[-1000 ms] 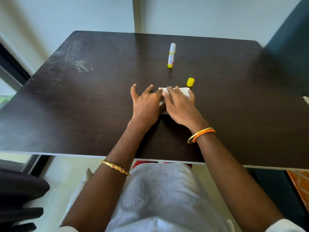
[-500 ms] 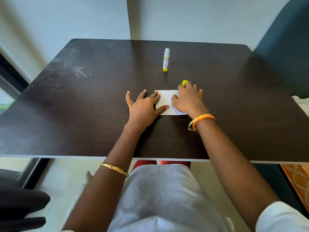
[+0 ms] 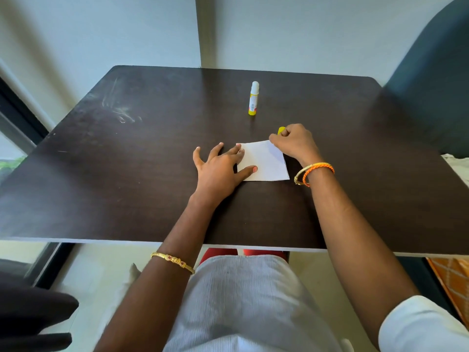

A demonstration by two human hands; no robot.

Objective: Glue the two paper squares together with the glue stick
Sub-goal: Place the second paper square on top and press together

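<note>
White paper squares lie stacked on the dark table; only the top sheet shows. My left hand rests flat with fingers spread, thumb and fingertips pressing the paper's left edge. My right hand is curled at the far right corner and pinches it, and that corner looks slightly raised. The glue stick stands upright and uncapped farther back. Its yellow cap peeks out just behind my right hand.
A dark chair back rises at the table's right rear. A wall runs behind the table. A black object sits at the lower left, below the table's near edge.
My right hand has slid off the paper's middle to its far right corner and closed on it. More of the sheet is uncovered. My left hand stays on the left edge.
</note>
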